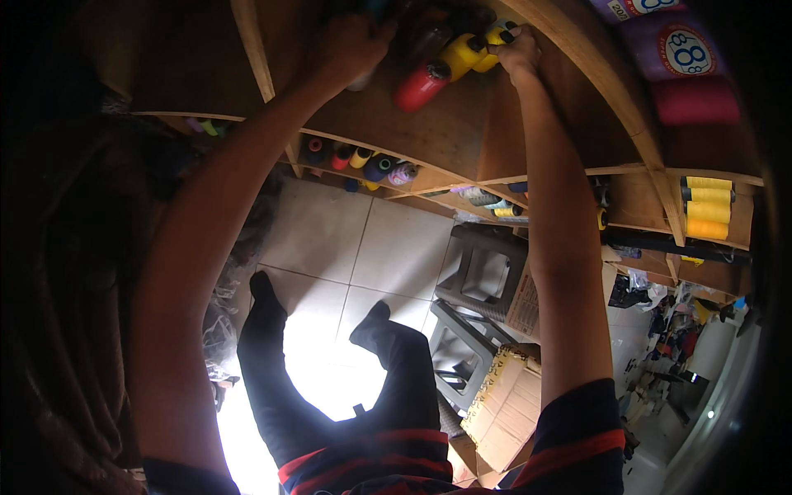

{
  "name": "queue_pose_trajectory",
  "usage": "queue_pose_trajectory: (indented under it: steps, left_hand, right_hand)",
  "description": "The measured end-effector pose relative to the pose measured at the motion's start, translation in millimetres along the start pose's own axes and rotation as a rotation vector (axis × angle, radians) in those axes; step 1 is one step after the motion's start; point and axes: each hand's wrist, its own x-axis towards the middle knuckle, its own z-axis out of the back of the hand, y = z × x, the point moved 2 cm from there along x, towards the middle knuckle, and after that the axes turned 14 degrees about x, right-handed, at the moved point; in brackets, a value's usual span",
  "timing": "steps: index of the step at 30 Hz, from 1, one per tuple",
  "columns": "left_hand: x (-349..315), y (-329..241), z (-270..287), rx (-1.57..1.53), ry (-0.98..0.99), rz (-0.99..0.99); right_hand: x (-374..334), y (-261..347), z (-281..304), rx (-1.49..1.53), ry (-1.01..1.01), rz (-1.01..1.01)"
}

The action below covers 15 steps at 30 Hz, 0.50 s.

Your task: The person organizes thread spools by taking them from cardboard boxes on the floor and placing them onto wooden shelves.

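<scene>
Both my arms reach up into a wooden shelf compartment with thread spools lying in it. My right hand (520, 54) grips a yellow thread spool (492, 56) by its dark end, fingers bent over it. Touching that spool is a second yellow spool (464, 56); a red spool (423, 86) lies in front of it, tilted toward me. Dark spools (429, 41) sit behind in shadow. My left hand (351, 51) is at the compartment's left, fingers curled; a pale rounded end (360, 81) shows beneath it. What its fingers hold is too dark to make out.
Lower shelf compartments hold more spools, among them a blue one (378, 167) and stacked yellow ones (708, 208). Large purple spools (652, 49) stand upper right. On the tiled floor (322, 223) are grey plastic stools (478, 264) and a cardboard box (503, 404). Scraps lie right.
</scene>
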Motion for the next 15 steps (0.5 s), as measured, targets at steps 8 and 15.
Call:
queue_pose_trajectory:
  steps: [8, 15]
  left_hand:
    - [-16.0, -6.8, -2.9, -0.082, -0.020, -0.065]
    - [-21.7, -11.0, -10.7, -0.062, -0.178, -0.226]
  right_hand:
    - [13.8, -28.8, -8.8, -0.106, 0.071, 0.074]
    - [35.2, -48.2, -5.7, -0.156, 0.132, 0.116]
